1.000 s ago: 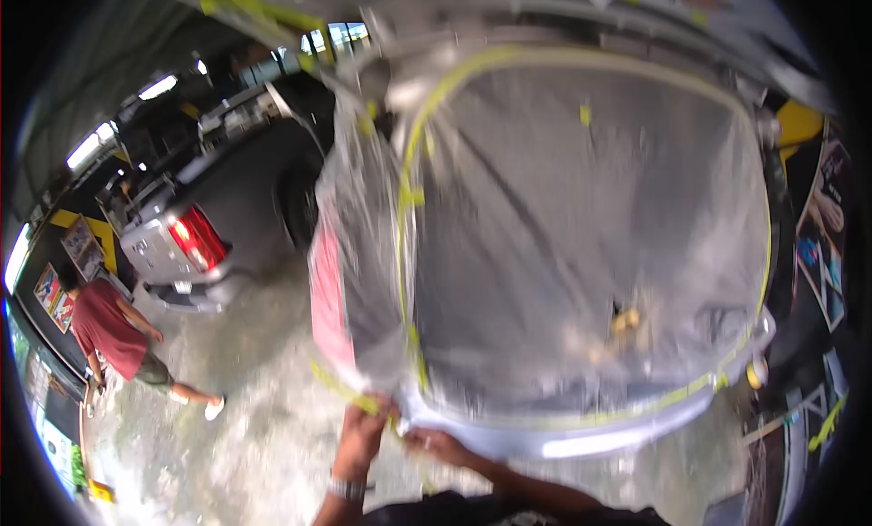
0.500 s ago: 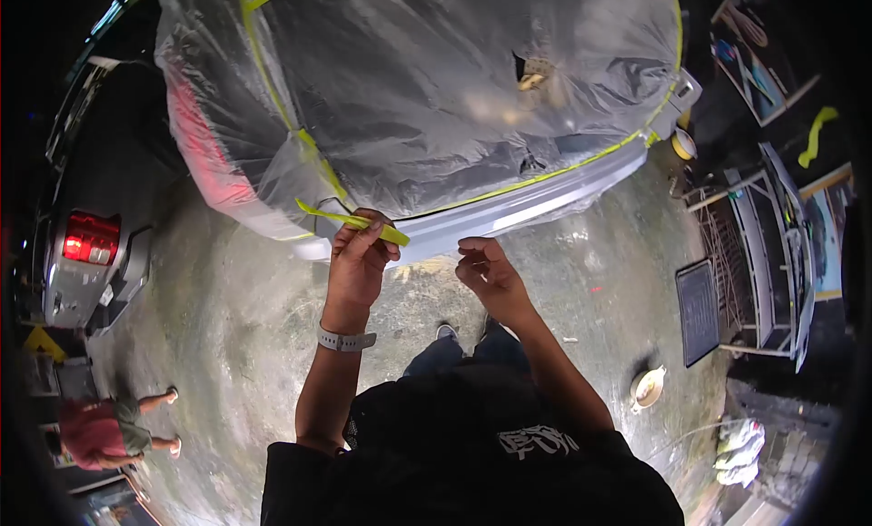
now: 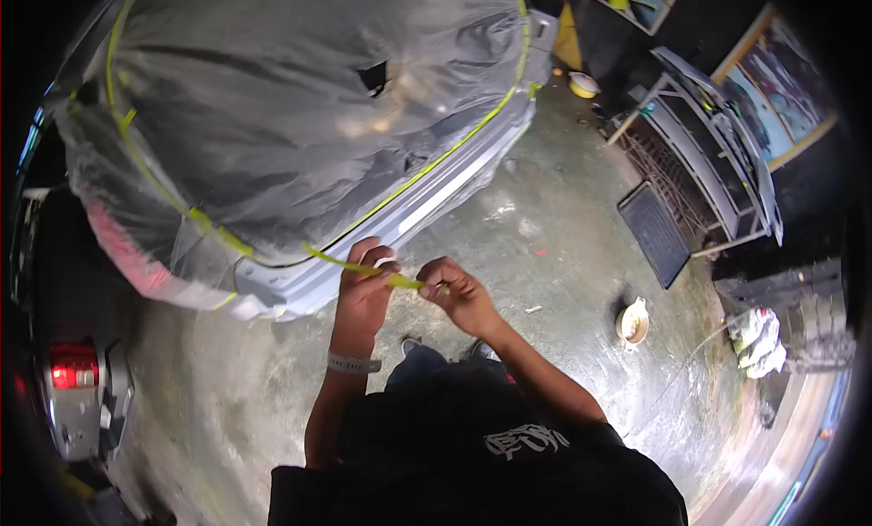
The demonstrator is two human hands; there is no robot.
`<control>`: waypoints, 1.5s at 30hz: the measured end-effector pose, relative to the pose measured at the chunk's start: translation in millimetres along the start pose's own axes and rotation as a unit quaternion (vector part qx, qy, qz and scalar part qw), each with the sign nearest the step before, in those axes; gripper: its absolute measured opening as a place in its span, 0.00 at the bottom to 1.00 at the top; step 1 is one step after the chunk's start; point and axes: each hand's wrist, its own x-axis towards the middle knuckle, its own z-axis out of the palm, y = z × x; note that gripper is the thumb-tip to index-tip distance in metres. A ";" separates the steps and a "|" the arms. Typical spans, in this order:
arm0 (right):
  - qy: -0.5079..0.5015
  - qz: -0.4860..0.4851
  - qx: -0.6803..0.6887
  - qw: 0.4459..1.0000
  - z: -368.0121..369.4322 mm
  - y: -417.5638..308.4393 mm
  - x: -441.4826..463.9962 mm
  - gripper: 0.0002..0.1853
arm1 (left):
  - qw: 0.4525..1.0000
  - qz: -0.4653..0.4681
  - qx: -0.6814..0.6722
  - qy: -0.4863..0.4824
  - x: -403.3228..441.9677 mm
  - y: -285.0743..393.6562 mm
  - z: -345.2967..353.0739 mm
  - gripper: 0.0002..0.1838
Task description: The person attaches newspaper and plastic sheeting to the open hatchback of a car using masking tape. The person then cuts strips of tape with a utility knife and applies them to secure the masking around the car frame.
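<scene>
A strip of yellow-green masking tape (image 3: 408,281) stretches between my two hands, one loose end trailing up and left. My left hand (image 3: 361,294), with a grey watch strap (image 3: 354,363) at the wrist, has its fingers curled around the strip. At the other end, my right hand (image 3: 460,296) pinches the tape between thumb and fingers. Just beyond my hands is a vehicle body covered in clear plastic film (image 3: 272,99), edged with yellow-green tape (image 3: 427,169). Its bare silver lower edge (image 3: 400,219) runs diagonally behind my left hand. The film has a torn hole.
On the floor to the right stand a pale bowl-like container (image 3: 632,323) and a dark flat panel (image 3: 654,233) against a rack of parts (image 3: 704,153). A yellow-rimmed container (image 3: 583,84) sits farther back. Another vehicle's red tail light (image 3: 73,366) shows at left.
My right hand has come to the tape and now pinches its end. The view has turned right, so the covered vehicle lies farther left and the person in red is out of sight.
</scene>
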 end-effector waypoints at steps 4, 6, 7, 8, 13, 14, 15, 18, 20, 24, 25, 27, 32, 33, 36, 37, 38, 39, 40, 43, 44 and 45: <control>0.113 -0.003 0.176 0.978 -51.3 -21.9 -37.0 0.09 | 0.968 0.050 -0.242 0.033 3.0 -42.4 -22.1 0.33; 0.128 -0.049 0.178 0.974 -86.5 -31.1 -53.2 0.10 | 0.974 0.010 -0.192 0.120 5.4 -55.8 1.0 0.34; 0.131 -0.072 0.195 0.969 -98.0 -40.4 -58.2 0.10 | 0.976 -0.004 -0.193 0.104 9.9 -72.8 20.3 0.34; 0.141 -0.081 0.189 0.968 -107.4 -48.0 -63.0 0.10 | 0.983 -0.070 -0.148 0.077 9.5 -92.9 39.0 0.35; 0.171 -0.084 0.277 0.942 -133.5 -53.4 -77.7 0.11 | 0.825 -0.209 -0.420 -0.314 40.8 -298.7 16.9 0.29; 0.245 -0.130 0.019 0.961 -142.3 -33.1 -81.0 0.13 | 0.826 -0.215 -0.417 -0.314 41.3 -323.6 -16.6 0.29; 0.250 -0.133 0.020 0.959 -156.7 -26.3 -90.2 0.13 | 0.848 -0.266 -0.364 -0.278 37.6 -328.3 -4.7 0.28; 0.257 -0.143 -0.300 0.908 -202.6 -20.1 -124.6 0.17 | 0.880 -0.400 -0.194 -0.168 27.6 -347.5 48.8 0.25; 0.243 -0.113 -0.381 0.885 -212.9 -11.0 -140.6 0.15 | 0.878 -0.458 -0.096 -0.105 25.7 -358.7 76.5 0.24; 0.217 -0.065 -0.537 0.812 -254.9 3.7 -151.9 0.15 | 0.880 -0.468 -0.016 -0.084 47.7 -384.5 123.7 0.26; 0.216 -0.049 -0.573 0.789 -269.6 7.9 -153.1 0.16 | 0.883 -0.462 -0.003 -0.084 58.2 -392.4 135.2 0.27; 0.213 0.005 -0.555 0.804 -304.3 25.1 -150.9 0.22 | 0.890 -0.447 0.021 -0.084 81.7 -410.1 156.8 0.28; 0.322 0.112 -0.499 0.797 -409.6 75.3 -118.7 0.34 | 0.858 -0.492 -0.115 -0.091 161.6 -471.8 221.8 0.29; 0.348 0.135 -0.493 0.786 -435.9 80.2 -105.8 0.34 | 0.855 -0.499 -0.112 -0.091 184.3 -485.7 232.7 0.29; 0.360 0.155 -0.456 0.799 -508.9 82.0 -67.2 0.35 | 0.839 -0.538 -0.060 -0.057 252.7 -523.8 266.1 0.34; 0.366 0.157 -0.433 0.809 -529.3 78.2 -54.6 0.35 | 0.834 -0.545 -0.060 -0.051 274.7 -532.7 281.4 0.34; 0.379 0.159 -0.362 0.837 -549.9 74.6 -40.1 0.36 | 0.838 -0.540 -0.053 -0.054 299.7 -541.6 297.1 0.35; 0.382 0.163 -0.360 0.835 -565.6 78.2 -26.3 0.36 | 0.842 -0.535 -0.045 -0.058 322.2 -550.6 310.9 0.36; 0.389 0.111 -0.312 0.860 -581.6 81.5 -11.4 0.36 | 0.870 -0.484 -0.015 -0.091 344.3 -573.5 319.3 0.41; 0.422 0.111 -0.169 0.884 -625.3 55.3 26.9 0.36 | 0.878 -0.462 0.077 -0.097 400.6 -590.0 368.9 0.44; 0.398 0.087 -0.142 0.902 -647.0 54.1 35.9 0.37 | 0.876 -0.450 0.084 -0.150 421.4 -606.8 362.3 0.43; 0.374 0.063 -0.115 0.918 -665.8 54.6 45.1 0.39 | 0.874 -0.452 0.087 -0.154 439.8 -614.7 370.6 0.43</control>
